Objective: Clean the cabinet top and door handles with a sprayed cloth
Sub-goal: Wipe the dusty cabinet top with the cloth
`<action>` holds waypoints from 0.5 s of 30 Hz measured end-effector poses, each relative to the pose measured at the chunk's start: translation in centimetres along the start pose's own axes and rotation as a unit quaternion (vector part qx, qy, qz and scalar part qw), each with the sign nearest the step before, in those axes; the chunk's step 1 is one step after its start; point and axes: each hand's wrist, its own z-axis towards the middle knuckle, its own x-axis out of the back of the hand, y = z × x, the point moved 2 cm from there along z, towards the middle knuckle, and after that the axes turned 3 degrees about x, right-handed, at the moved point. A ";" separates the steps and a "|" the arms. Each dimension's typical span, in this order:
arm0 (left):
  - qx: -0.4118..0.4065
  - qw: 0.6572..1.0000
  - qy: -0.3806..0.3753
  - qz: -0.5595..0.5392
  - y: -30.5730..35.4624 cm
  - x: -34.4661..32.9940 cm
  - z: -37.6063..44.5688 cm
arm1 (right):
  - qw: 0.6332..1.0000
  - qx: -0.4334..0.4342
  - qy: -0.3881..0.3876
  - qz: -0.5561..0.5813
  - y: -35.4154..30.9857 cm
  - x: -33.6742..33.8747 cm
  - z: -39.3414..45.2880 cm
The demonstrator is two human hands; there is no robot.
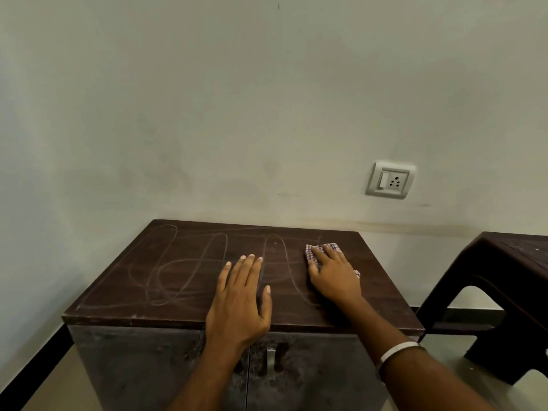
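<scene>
A dark brown cabinet top (178,280) stands against the wall, marked with looping wipe streaks in the dust. My right hand (333,272) lies flat on a checked cloth (314,253), pressing it onto the right part of the top. Most of the cloth is hidden under the hand; corners show at the fingertips and at the wrist side. My left hand (241,298) rests flat with straight fingers on the middle of the top, near its front edge. Below the edge are two grimy grey doors (142,366), with a metal door handle (271,355) partly visible between my forearms.
A dark plastic stool (504,280) stands close to the cabinet's right side. A wall socket with a switch (390,180) sits above the cabinet's right rear corner. The wall runs directly behind the top. Light floor shows at both sides.
</scene>
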 end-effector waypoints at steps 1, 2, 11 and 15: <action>0.001 1.000 0.000 0.000 0.0 0.0 -0.1 | 1.000 -0.002 -0.002 0.000 0.5 0.3 0.0; 0.001 1.000 0.001 -0.002 0.0 0.0 -0.1 | 1.000 -0.007 -0.001 -0.003 1.1 0.7 0.0; 0.000 1.000 0.005 -0.005 0.2 -0.1 -0.2 | 0.998 -0.059 -0.001 -0.024 2.1 0.1 1.9; 0.004 1.000 0.005 -0.009 0.2 0.0 -0.2 | 1.000 -0.016 -0.011 -0.019 -0.4 -0.6 2.6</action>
